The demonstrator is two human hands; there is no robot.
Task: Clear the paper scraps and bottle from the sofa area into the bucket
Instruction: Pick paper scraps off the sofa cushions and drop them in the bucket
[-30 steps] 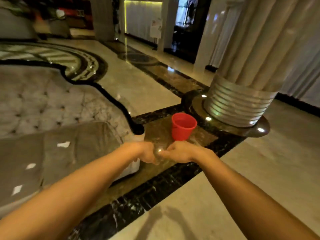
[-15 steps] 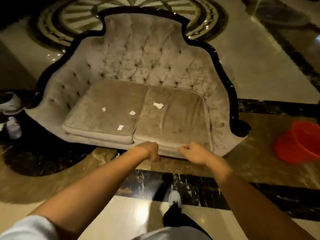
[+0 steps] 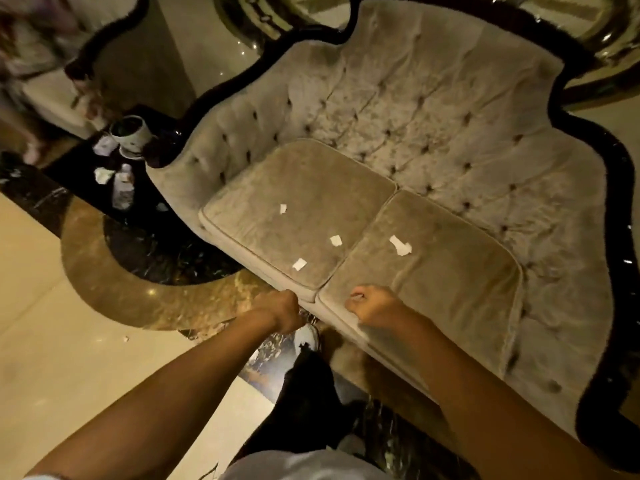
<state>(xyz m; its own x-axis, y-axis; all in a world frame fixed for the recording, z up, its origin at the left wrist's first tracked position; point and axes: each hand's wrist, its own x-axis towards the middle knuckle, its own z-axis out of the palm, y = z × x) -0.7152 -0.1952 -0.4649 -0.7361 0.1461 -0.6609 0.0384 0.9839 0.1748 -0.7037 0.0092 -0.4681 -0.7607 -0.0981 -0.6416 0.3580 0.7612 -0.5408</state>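
A beige tufted sofa (image 3: 415, 109) with a black frame fills the view. Several white paper scraps lie on its seat: one (image 3: 283, 209), one (image 3: 336, 240) and one (image 3: 299, 264) on the left cushion, a larger one (image 3: 400, 245) on the right cushion. A clear plastic bottle (image 3: 123, 188) lies on the dark side table (image 3: 79, 188) left of the sofa, beside crumpled papers (image 3: 104, 174). My left hand (image 3: 280, 311) and my right hand (image 3: 372, 306) are curled into loose fists at the seat's front edge, with nothing seen in them. The bucket is out of view.
A white cup-like pot (image 3: 131, 135) stands on the side table. A tiny scrap (image 3: 126, 338) lies on the marble floor at left. My shoe (image 3: 306, 336) and dark trouser leg are below my hands. A blurred person stands at the upper left (image 3: 31, 64).
My view has swung left and down from the red bucket and column to the sofa, and closer in. The bucket has left the frame; the side table with the bottle is now visible.
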